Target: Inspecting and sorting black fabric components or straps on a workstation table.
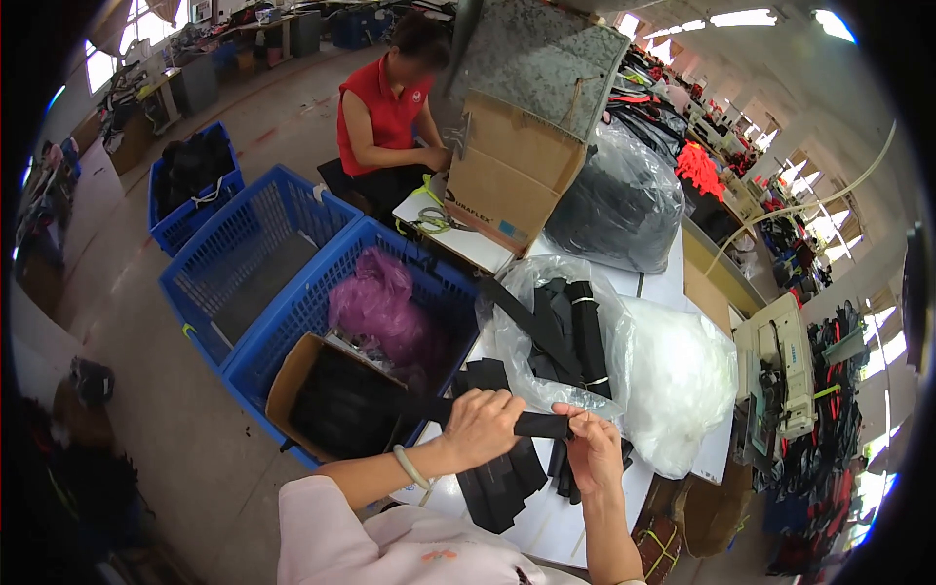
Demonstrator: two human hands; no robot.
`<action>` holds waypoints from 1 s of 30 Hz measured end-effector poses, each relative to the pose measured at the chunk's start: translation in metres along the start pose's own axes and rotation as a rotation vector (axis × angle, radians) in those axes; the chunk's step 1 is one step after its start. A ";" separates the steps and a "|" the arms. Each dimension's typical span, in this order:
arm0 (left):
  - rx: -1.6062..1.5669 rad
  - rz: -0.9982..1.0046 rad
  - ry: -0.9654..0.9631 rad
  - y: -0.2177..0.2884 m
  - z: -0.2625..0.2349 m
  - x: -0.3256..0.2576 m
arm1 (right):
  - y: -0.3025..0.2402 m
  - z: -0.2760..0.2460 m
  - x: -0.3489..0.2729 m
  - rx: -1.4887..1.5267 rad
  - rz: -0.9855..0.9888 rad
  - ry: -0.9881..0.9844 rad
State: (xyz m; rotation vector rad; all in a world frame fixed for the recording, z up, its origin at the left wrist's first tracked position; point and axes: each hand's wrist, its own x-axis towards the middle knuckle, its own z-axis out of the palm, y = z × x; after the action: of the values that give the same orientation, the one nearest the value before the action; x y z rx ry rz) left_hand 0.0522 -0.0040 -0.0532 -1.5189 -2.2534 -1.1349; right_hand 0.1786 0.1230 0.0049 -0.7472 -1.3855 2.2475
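Both hands are closed on one black elastic strap (539, 423), held level above the near edge of the white table (556, 522): the left hand (481, 425) wraps its fingers over the strap's left part, and the right hand (592, 447) pinches its right end between thumb and fingertips. Just below them black strap pieces (500, 480) lie stacked on the table. Beyond, a clear plastic bag (546, 331) holds more black straps, with a white bag (680, 382) to its right. To the left a blue crate (322, 302) holds a cardboard box (292, 375) and purple material (375, 302). Far off, a person in a red top (382, 102) sits by a large cardboard box (507, 175).
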 end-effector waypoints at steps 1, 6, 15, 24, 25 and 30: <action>0.037 0.011 -0.039 -0.004 -0.001 -0.002 | 0.003 -0.004 0.001 -0.031 0.033 -0.008; -0.206 0.004 -0.095 0.007 -0.011 0.005 | 0.010 0.007 0.002 -0.189 -0.094 0.018; 0.013 -0.003 0.077 -0.007 0.002 -0.012 | 0.020 -0.001 -0.010 -0.002 -0.013 0.065; -0.409 -0.192 -0.057 0.007 -0.012 -0.013 | -0.004 0.017 -0.030 -0.320 -0.252 -0.204; -0.437 -0.184 -0.023 0.008 -0.011 -0.013 | -0.003 0.019 -0.030 -0.415 -0.281 -0.186; -0.449 -0.130 -0.066 0.019 -0.009 -0.014 | 0.004 0.016 -0.039 -0.736 -0.500 -0.122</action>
State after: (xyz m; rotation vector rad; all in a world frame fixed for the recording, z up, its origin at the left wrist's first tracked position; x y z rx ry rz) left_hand 0.0729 -0.0166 -0.0459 -1.5921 -2.2715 -1.7472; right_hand 0.1990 0.0874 0.0159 -0.3924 -2.2014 1.4047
